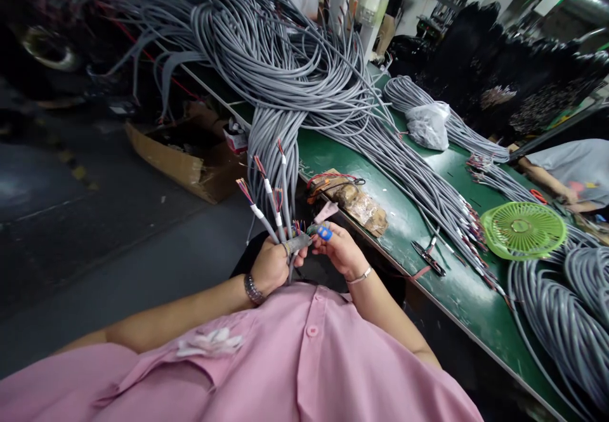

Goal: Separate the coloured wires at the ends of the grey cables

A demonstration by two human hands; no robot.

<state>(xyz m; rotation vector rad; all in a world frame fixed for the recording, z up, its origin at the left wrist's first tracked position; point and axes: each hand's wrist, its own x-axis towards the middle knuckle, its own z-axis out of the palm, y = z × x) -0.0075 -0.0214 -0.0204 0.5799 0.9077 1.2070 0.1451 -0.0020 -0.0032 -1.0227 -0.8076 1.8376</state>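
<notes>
My left hand (271, 268) is wrapped round several grey cables (264, 222), which stand up from the fist with their stripped, multicoloured ends fanned out. Grey wrapping covers its thumb. Close beside it, my right hand (341, 252) has its fingers pinched at the thin coloured wires (299, 225) of a cable end. Blue tape (324, 232) is wound round one right fingertip. The fingers partly hide the wires, so I cannot make out exactly which strand the right hand grips. More of the grey cable bundle (271, 149) hangs off the table edge just beyond my hands.
The green table (328, 152) carries heaped grey cable coils (266, 60), a tape-wrapped block (364, 205), black-handled snips (429, 258), a plastic bag (428, 125) and a green fan (523, 230). A cardboard box (204, 174) sits left. Another person's hand (566, 195) is at right.
</notes>
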